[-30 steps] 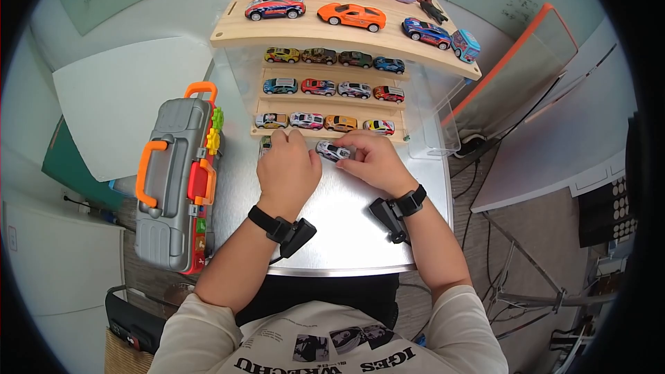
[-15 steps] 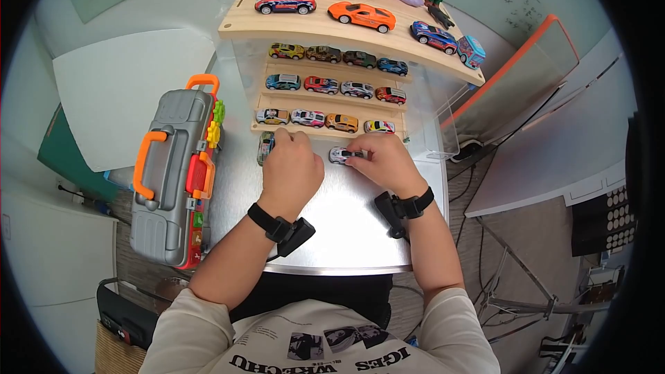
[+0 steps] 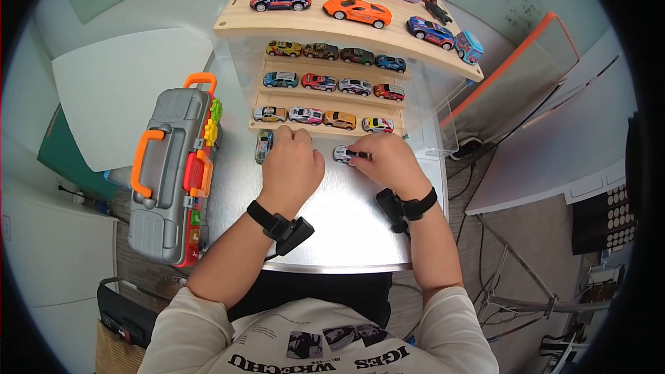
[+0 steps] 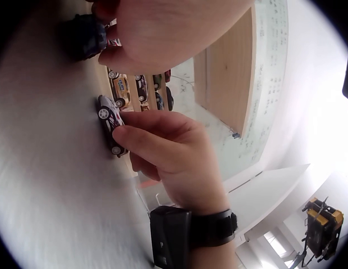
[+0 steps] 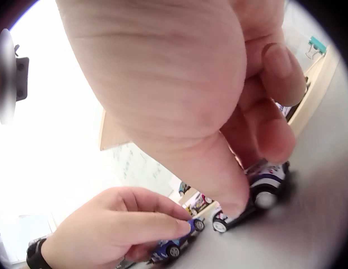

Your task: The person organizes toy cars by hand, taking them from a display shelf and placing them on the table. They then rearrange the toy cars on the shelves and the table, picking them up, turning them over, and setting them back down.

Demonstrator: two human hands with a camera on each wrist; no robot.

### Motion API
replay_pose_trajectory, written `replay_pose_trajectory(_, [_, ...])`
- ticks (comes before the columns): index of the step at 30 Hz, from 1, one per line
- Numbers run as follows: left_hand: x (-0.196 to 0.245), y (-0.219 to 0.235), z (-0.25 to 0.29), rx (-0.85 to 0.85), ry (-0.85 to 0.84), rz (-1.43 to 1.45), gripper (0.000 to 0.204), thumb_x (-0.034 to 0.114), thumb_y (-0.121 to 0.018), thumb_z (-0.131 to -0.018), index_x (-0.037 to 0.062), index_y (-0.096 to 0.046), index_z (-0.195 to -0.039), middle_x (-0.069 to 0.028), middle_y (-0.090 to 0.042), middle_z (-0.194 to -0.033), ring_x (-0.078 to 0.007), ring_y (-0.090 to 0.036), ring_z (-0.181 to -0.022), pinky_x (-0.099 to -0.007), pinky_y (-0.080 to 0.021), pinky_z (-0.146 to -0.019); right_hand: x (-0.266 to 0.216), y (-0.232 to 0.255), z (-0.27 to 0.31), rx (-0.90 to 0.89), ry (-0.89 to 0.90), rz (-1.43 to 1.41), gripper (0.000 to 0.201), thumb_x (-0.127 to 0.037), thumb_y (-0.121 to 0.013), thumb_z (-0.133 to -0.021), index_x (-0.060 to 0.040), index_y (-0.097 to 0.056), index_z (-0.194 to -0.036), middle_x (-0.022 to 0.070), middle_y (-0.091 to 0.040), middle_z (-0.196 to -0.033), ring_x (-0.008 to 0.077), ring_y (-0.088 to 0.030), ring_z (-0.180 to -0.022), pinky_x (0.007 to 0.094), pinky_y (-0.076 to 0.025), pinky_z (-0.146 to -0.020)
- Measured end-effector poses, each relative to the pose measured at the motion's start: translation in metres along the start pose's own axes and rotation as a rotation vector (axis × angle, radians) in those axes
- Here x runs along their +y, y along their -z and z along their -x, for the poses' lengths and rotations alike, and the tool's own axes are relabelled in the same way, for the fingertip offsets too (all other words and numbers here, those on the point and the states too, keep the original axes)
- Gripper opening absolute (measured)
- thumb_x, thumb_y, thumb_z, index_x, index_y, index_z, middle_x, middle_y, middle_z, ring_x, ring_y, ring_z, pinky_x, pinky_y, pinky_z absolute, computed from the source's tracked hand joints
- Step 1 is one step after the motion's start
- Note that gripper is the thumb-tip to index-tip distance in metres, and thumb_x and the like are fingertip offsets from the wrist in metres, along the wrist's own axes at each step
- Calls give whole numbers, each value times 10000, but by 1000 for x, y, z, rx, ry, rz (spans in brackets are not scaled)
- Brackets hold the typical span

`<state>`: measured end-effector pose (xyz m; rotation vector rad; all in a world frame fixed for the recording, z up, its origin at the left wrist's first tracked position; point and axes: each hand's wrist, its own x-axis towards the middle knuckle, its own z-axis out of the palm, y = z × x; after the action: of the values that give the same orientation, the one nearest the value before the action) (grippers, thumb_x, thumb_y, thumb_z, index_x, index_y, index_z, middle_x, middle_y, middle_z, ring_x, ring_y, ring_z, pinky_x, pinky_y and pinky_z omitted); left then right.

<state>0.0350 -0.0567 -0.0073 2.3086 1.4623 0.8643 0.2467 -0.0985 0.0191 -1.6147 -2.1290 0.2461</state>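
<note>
My right hand (image 3: 391,159) pinches a white and black toy car (image 3: 342,155) between thumb and fingers, low over the metal table. In the right wrist view this car (image 5: 268,182) has its wheels close to the tabletop. My left hand (image 3: 291,165) is to its left, back upward. Its thumb and fingers grip a blue toy car (image 5: 182,241), seen in the right wrist view and hidden under the hand from above. A green and blue toy car (image 3: 263,146) stands on the table just left of the left hand's fingers.
A stepped wooden rack (image 3: 332,100) ahead holds rows of small toy cars. Above it, a wooden shelf (image 3: 305,24) carries bigger cars and dolls. A grey toy toolbox (image 3: 166,173) with orange handles lies at the left. The table's front edge (image 3: 339,268) is near my body.
My right hand has shifted a little to the right with the white and black car, which now lies straighter. The left hand has edged right, baring more of the green and blue car.
</note>
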Motion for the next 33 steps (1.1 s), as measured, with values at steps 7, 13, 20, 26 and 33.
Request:
replay_pose_trajectory(7, [3,2,0,2,27,-43,278,152,-728,-815,-34,-668,-1014,-215,-624,-1017,-403,-686,-830,-477,-595,-698,4,21,8,-102,-244,95,195,-163,-790,-740,-88,-796,-920,124,-752,-869,334,-720,-841,428,-578,-746])
replay_pose_trajectory(13, [3,2,0,17,19,-52,286,158,-730,-814,-33,-669,-1018,-220,-632,-1019,-402,-689,-829,-477,-596,-697,1,23,5,-32,-160,-39,296,-167,-782,-732,-63,-766,-1008,149,-755,-952,357,-717,-888,429,-578,-782])
replay_pose_trajectory(20, [2,3,0,17,-12,-83,247,153,-735,-823,-31,-656,-968,-217,-602,-1002,-380,-696,-777,-443,-608,-656,9,12,3,-73,-82,-25,313,-162,-784,-730,-47,-754,-1020,155,-742,-962,356,-704,-940,422,-571,-826])
replay_pose_trajectory(26, [2,3,0,6,8,-64,266,158,-732,-816,-32,-662,-989,-225,-619,-1012,-395,-693,-809,-466,-601,-681,7,6,2,-37,-25,-74,306,-132,-797,-725,-34,-757,-1012,148,-714,-924,341,-685,-887,404,-555,-786])
replay_pose_trajectory(33, [1,0,0,28,-22,-69,247,153,-730,-820,-32,-659,-967,-227,-603,-1017,-385,-698,-800,-448,-611,-677,9,1,1,-29,-1,-106,310,-119,-789,-737,-25,-749,-1030,155,-712,-950,336,-685,-887,399,-554,-781])
